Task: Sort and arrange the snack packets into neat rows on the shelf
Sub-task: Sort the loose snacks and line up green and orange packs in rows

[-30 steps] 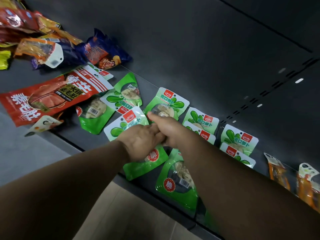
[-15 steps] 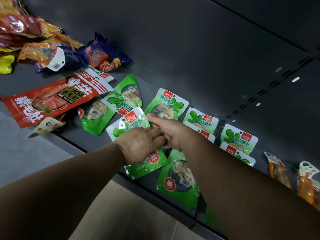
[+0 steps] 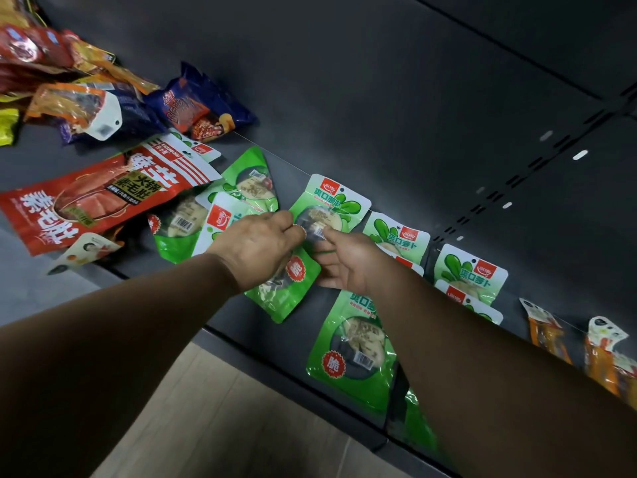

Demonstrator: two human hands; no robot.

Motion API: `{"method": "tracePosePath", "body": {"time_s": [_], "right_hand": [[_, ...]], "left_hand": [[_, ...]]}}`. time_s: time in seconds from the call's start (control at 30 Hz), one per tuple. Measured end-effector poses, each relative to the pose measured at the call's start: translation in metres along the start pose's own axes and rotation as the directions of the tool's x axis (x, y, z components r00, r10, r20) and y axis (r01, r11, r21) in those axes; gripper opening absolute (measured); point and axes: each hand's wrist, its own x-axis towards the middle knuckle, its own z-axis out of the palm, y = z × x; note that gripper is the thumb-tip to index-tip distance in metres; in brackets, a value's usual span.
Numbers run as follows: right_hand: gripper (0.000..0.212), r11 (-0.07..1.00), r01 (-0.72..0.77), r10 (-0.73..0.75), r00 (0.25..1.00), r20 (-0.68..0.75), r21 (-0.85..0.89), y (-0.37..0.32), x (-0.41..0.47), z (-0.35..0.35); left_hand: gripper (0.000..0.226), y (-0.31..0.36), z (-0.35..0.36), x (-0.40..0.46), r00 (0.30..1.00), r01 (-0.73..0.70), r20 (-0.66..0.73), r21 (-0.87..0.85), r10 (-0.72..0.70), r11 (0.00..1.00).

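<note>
While both hands meet over the dark shelf (image 3: 113, 146), the left hand (image 3: 256, 248) and right hand (image 3: 348, 262) pinch with curled fingers (image 3: 329, 236) one green packet (image 3: 329, 208), its top reaching beyond them.

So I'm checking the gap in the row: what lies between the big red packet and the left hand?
In the head view, overlapping green packets lie between the red packet and the left hand.
</note>
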Motion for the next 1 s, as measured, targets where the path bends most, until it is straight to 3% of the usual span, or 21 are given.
{"method": "tracePosePath", "body": {"time_s": [0.07, 0.17, 0.3, 0.4, 0.47, 0.6, 0.73, 0.83, 1.0], "right_hand": [[0.036, 1.0, 0.0, 0.0, 1.0, 0.007, 0.001, 0.0, -0.001, -0.001], [0.019, 1.0, 0.001, 0.0, 1.0, 0.024, -0.024, 0.001, -0.004, -0.001], [0.035, 0.971, 0.052, -0.023, 0.992, 0.125, -0.234, 0.007, -0.004, -0.001], [0.033, 0.9, 0.091, 0.001, 0.977, 0.212, -0.425, 0.011, -0.005, -0.001], [0.043, 0.869, 0.107, 0.024, 0.966, 0.258, -0.482, 0.015, -0.004, -0.001], [0.061, 0.89, 0.121, 0.036, 0.943, 0.331, -0.439, 0.016, 0.0, 0.0], [0.034, 0.942, 0.148, -0.046, 0.946, 0.322, -0.3, 0.016, 0.003, 0.007], [0.025, 0.969, 0.198, -0.167, 0.966, 0.198, -0.148, 0.015, 0.007, 0.012], [0.005, 0.973, 0.206, -0.202, 0.978, 0.051, -0.1, 0.018, 0.01, 0.007]], "left_hand": [[0.031, 0.003, -0.003, 0.002, 0.999, -0.005, 0.032, -0.008, 0.006, 1.0], [0.042, 0.006, -0.006, 0.01, 0.994, 0.093, 0.066, -0.004, -0.093, 0.996], [0.04, 0.005, -0.011, 0.015, 0.98, 0.184, 0.078, 0.013, -0.184, 0.983], [0.04, 0.003, -0.012, 0.016, 0.957, 0.277, 0.104, -0.051, -0.271, 0.959], [0.039, 0.002, -0.013, 0.019, 0.935, 0.353, 0.086, -0.109, -0.345, 0.929], [0.04, -0.002, -0.014, 0.024, 0.886, 0.459, 0.034, -0.204, -0.463, 0.865], [0.042, 0.001, -0.012, 0.024, 0.885, 0.464, 0.06, -0.193, -0.462, 0.864], [0.046, 0.008, -0.009, 0.026, 0.91, 0.415, 0.072, -0.149, -0.408, 0.898], [0.049, 0.013, -0.002, 0.031, 0.932, 0.362, 0.046, -0.143, -0.359, 0.921]]}}
